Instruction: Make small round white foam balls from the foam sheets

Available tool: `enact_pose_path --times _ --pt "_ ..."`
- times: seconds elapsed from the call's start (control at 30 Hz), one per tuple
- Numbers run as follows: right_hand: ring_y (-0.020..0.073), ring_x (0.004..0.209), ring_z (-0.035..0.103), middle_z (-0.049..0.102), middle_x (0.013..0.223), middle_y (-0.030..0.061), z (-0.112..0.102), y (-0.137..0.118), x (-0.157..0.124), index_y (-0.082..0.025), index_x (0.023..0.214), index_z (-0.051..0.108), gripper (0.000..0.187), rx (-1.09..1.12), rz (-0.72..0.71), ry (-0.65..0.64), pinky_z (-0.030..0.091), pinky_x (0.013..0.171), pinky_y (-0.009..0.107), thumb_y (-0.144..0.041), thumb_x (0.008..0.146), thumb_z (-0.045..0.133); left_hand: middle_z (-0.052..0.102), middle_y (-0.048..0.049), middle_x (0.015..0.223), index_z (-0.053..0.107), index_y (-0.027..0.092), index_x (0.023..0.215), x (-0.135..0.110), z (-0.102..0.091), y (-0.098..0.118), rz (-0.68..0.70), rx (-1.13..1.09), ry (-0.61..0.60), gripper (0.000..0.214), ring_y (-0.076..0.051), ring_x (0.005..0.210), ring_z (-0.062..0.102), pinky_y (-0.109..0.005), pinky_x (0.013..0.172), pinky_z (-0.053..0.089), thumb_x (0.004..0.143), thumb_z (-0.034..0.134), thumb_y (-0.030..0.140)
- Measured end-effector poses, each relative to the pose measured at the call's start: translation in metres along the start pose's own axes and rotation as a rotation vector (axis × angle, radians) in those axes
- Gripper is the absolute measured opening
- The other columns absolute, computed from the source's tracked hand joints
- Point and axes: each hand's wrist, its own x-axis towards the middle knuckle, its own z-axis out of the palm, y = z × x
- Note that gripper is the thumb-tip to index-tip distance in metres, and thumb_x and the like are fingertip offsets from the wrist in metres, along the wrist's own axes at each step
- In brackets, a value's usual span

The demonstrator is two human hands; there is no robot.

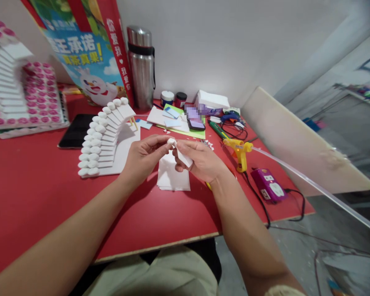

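Note:
Both my hands meet over the red table. My right hand grips a small white foam strip that slants down to the right. My left hand pinches the rounded white tip at the strip's upper end with thumb and fingers closed. Under my hands lies a small stack of white foam sheets. To the left stands a white foam staircase model edged with rounded knobs.
A yellow glue gun with a long clear stick and a purple power strip lie right. A steel flask, paint jars, paper scraps, a phone and cables sit behind. A black tablet and a pink-dotted model are left.

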Motion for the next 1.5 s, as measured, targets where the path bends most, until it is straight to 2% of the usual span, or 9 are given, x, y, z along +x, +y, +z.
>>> enact_pose_path --times 0.17,0.27,0.4,0.63,0.8,0.97,1.13,1.3,1.5 --pt "0.0103 0.066 0.051 0.06 0.083 -0.0015 0.003 0.002 0.002 -0.021 0.116 0.074 0.039 -0.263 -0.161 0.051 0.054 0.057 0.024 -0.043 0.085 0.076 0.081 -0.0079 0.099 0.083 0.022 0.102 -0.001 0.0 -0.001 -0.058 -0.071 0.025 0.026 -0.021 0.087 0.072 -0.034 0.081 0.058 0.081 0.083 0.037" --pt "0.011 0.067 0.054 0.062 0.084 -0.0011 0.004 0.002 0.003 -0.021 0.118 0.073 0.036 -0.413 -0.234 0.092 0.055 0.057 0.024 -0.043 0.09 0.069 0.081 -0.0076 0.098 0.083 0.022 0.1 0.0 0.0 -0.003 -0.063 -0.103 0.032 0.023 -0.021 0.087 0.073 -0.034 0.08 0.058 0.081 0.084 0.035" --pt "0.0093 0.063 0.055 0.063 0.082 -0.0015 0.006 0.001 0.002 -0.019 0.109 0.074 0.029 -0.544 -0.267 0.135 0.054 0.057 0.023 -0.041 0.093 0.065 0.081 -0.0078 0.096 0.084 0.022 0.099 0.0 0.0 -0.005 -0.077 -0.139 0.029 0.023 -0.022 0.088 0.073 -0.034 0.08 0.058 0.08 0.085 0.035" --pt "0.0094 0.051 0.052 0.059 0.063 -0.0044 0.007 0.004 0.001 -0.017 0.088 0.071 0.033 -0.57 -0.271 0.288 0.044 0.049 0.023 -0.05 0.088 0.072 0.079 -0.0061 0.09 0.084 0.024 0.095 0.0 0.002 -0.01 -0.11 -0.21 0.034 0.017 -0.02 0.084 0.072 -0.034 0.078 0.057 0.08 0.084 0.032" --pt "0.011 0.056 0.051 0.064 0.065 -0.0016 0.009 0.011 0.001 -0.018 0.076 0.07 0.023 -0.834 -0.446 0.449 0.039 0.055 0.026 -0.036 0.09 0.068 0.079 -0.0054 0.089 0.084 0.024 0.093 -0.002 0.009 -0.009 -0.1 -0.143 0.097 0.019 -0.019 0.08 0.07 -0.034 0.077 0.057 0.077 0.086 0.032" --pt "0.012 0.059 0.051 0.067 0.067 -0.001 0.017 0.015 -0.001 -0.019 0.077 0.07 0.017 -0.986 -0.574 0.516 0.039 0.062 0.027 -0.029 0.09 0.065 0.079 -0.0058 0.096 0.084 0.024 0.098 -0.008 0.014 -0.006 0.09 0.079 0.158 0.018 -0.022 0.089 0.071 -0.035 0.083 0.055 0.083 0.081 0.033" --pt "0.0113 0.055 0.049 0.066 0.066 -0.0012 0.022 0.013 -0.004 -0.019 0.081 0.07 0.021 -0.891 -0.538 0.486 0.037 0.057 0.027 -0.034 0.093 0.064 0.078 -0.0048 0.093 0.084 0.026 0.101 -0.009 0.013 -0.001 0.272 0.309 0.187 0.016 -0.02 0.084 0.067 -0.034 0.077 0.053 0.09 0.074 0.032" --pt "0.0125 0.059 0.055 0.065 0.068 -0.0006 0.026 0.014 -0.005 -0.019 0.085 0.071 0.028 -0.767 -0.513 0.443 0.04 0.057 0.025 -0.044 0.095 0.064 0.078 -0.005 0.094 0.083 0.025 0.107 -0.008 0.011 -0.003 0.382 0.417 0.212 0.019 -0.018 0.079 0.067 -0.031 0.074 0.054 0.093 0.07 0.028" --pt "0.0121 0.057 0.057 0.065 0.067 -0.0011 0.027 0.014 -0.005 -0.018 0.087 0.071 0.026 -0.756 -0.488 0.465 0.044 0.055 0.024 -0.041 0.096 0.064 0.078 -0.0091 0.1 0.08 0.019 0.115 -0.012 0.015 -0.006 0.488 0.518 0.214 0.024 -0.018 0.089 0.07 -0.03 0.083 0.054 0.096 0.065 0.023"
